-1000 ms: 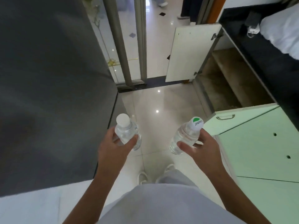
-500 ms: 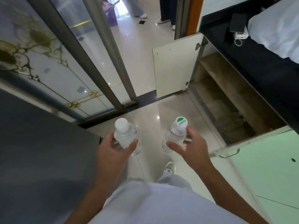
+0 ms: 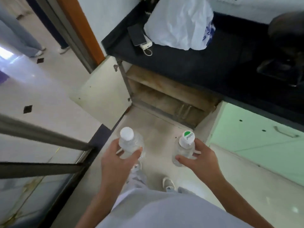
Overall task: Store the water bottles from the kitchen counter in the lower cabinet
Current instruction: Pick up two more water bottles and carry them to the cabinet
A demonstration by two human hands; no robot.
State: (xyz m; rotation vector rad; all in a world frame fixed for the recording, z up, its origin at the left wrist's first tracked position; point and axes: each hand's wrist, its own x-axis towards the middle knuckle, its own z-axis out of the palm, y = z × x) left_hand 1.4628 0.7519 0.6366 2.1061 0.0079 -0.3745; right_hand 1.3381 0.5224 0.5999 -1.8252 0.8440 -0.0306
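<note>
Person stepped forward, turned right; lower cabinet (image 3: pixel 166 97) now straight ahead, much nearer.

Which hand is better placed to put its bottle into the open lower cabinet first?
Probably the right hand: its green-marked bottle is close before the open lower cabinet. The left hand holds its white-capped bottle further left, toward the open door.

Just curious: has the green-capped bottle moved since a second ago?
Yes: the green-capped bottle in the right hand has come nearer the open cabinet.

Forearms are extending forward; the left hand (image 3: pixel 116 163) is gripping the white-capped water bottle (image 3: pixel 130 145), the right hand (image 3: pixel 203 162) the green-capped water bottle (image 3: pixel 185 148).
</note>
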